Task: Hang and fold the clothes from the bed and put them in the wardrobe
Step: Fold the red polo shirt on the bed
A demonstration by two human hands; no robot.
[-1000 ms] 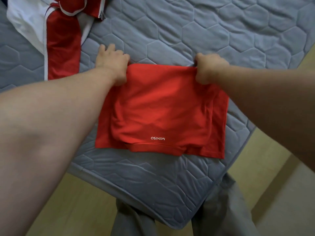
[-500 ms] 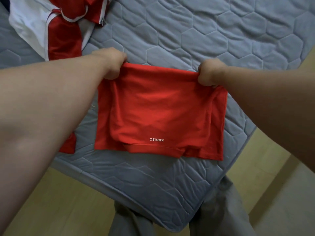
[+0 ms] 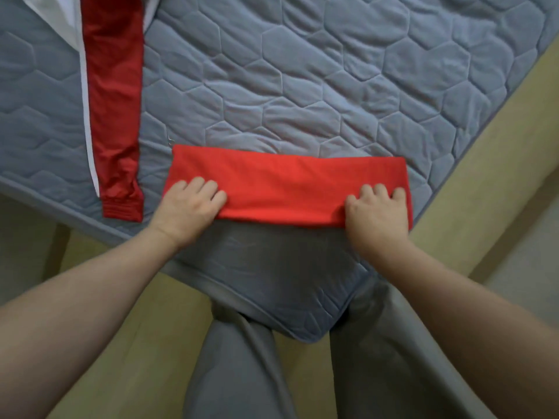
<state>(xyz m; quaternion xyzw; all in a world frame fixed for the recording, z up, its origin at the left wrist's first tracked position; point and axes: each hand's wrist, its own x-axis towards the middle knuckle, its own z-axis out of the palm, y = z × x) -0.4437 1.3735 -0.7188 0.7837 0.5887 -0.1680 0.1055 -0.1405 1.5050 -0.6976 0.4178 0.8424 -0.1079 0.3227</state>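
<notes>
A bright red garment (image 3: 287, 182) lies on the grey quilted mattress (image 3: 332, 86) near its corner, folded into a narrow horizontal strip. My left hand (image 3: 187, 207) holds the strip's near left corner, fingers curled on top of the cloth. At the near right corner my right hand (image 3: 378, 213) grips the same way. The thumbs are hidden under the fabric.
A dark red and white jacket (image 3: 115, 116) lies to the left, one sleeve stretched toward the mattress edge. The mattress corner (image 3: 305, 334) points at my grey-trousered legs (image 3: 242, 373). Yellowish floor (image 3: 484, 176) runs along the right side.
Both hands pulled the garment's far edge toward me and laid it over the near edge, halving it into a strip. The printed logo is now covered.
</notes>
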